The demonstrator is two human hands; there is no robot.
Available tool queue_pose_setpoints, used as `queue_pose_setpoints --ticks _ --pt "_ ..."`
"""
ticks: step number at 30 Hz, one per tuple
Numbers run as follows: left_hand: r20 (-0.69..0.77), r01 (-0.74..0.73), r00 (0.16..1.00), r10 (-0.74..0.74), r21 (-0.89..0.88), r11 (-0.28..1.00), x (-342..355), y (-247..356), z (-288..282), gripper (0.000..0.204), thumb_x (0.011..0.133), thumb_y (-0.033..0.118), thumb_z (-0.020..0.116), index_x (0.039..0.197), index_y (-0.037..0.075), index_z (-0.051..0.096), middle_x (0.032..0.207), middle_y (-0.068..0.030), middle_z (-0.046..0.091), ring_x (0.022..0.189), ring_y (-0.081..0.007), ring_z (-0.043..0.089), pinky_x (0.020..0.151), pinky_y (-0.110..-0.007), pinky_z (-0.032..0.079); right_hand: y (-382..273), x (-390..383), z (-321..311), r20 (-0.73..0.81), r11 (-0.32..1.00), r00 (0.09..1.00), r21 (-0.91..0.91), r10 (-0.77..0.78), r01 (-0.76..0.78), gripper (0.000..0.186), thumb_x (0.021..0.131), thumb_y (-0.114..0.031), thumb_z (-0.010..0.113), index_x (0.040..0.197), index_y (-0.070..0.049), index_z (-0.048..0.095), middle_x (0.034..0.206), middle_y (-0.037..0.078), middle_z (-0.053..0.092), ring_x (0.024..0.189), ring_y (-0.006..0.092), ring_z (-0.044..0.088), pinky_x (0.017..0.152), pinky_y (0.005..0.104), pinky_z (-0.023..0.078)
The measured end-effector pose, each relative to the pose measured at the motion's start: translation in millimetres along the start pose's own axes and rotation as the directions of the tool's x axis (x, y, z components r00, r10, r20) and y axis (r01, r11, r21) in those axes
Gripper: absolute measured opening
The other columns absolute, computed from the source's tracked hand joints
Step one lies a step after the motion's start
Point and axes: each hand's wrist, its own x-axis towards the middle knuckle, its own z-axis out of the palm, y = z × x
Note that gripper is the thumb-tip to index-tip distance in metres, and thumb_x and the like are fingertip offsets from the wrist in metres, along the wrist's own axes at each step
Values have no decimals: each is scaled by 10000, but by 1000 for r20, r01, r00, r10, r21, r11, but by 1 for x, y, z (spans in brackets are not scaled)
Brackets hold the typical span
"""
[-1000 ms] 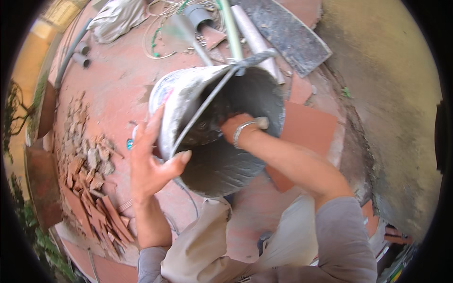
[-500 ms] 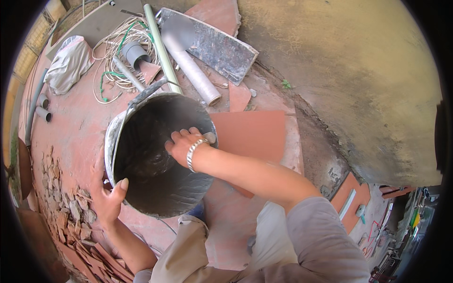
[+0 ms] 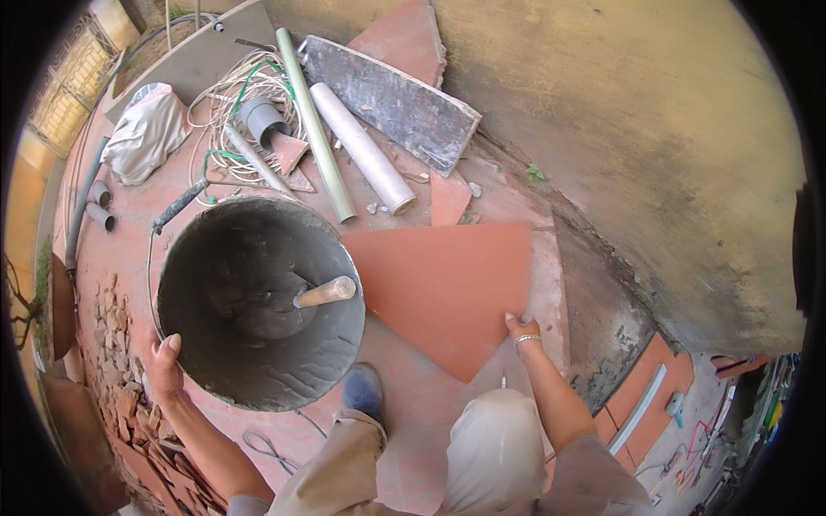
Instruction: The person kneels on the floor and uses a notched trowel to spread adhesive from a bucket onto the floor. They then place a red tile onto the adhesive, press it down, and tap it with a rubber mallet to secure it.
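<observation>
Bucket (image 3: 258, 301) rim under left hand (image 3: 163, 365), thumb hooked over

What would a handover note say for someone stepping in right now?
Left hand: gripping the rim of the grey bucket, which stands upright on the floor.
Right hand: resting on the edge of the red tile beside the bucket.
Done: a wooden-handled tool sits in the mortar inside the bucket.
Left: the tile lies flat, no mortar on its visible face.
</observation>
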Motion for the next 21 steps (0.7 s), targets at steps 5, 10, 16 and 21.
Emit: queue_pose_setpoints --ticks 5,10,16,21 --pt "-43 28 999 -32 -95 995 4 -10 -27 810 748 342 819 1414 -11 523 1297 -108 643 1161 -240 622 1027 -375 480 -26 -9 13 -1 913 974 349 227 -212 662 874 -297 811 1354 48 513 1312 185 636 1135 328 660 936 466 555" --pt "-17 10 1000 -13 -173 985 9 -15 -40 813 725 317 824 1406 -11 526 1280 -109 650 1123 -240 646 989 -365 520 -45 -33 -12 403 798 915 546 15 -254 575 933 -217 735 1428 -69 483 1313 134 626 1178 314 637 902 538 582" --pt "-33 50 998 -59 -226 973 18 -15 -41 773 723 293 794 1387 -12 542 1247 -112 664 1078 -230 663 944 -364 542 -76 -65 -15 378 714 908 686 -183 -141 522 937 -161 702 1402 -35 501 1307 125 627 1158 276 644 907 458 578" --pt "-45 34 998 -45 -221 975 17 -17 -51 800 701 311 785 1393 -10 540 1249 -111 664 1084 -227 660 949 -362 538 -144 -97 -17 190 699 932 710 -309 87 458 872 -78 698 1296 45 575 1181 124 680 1052 252 680 869 372 558"
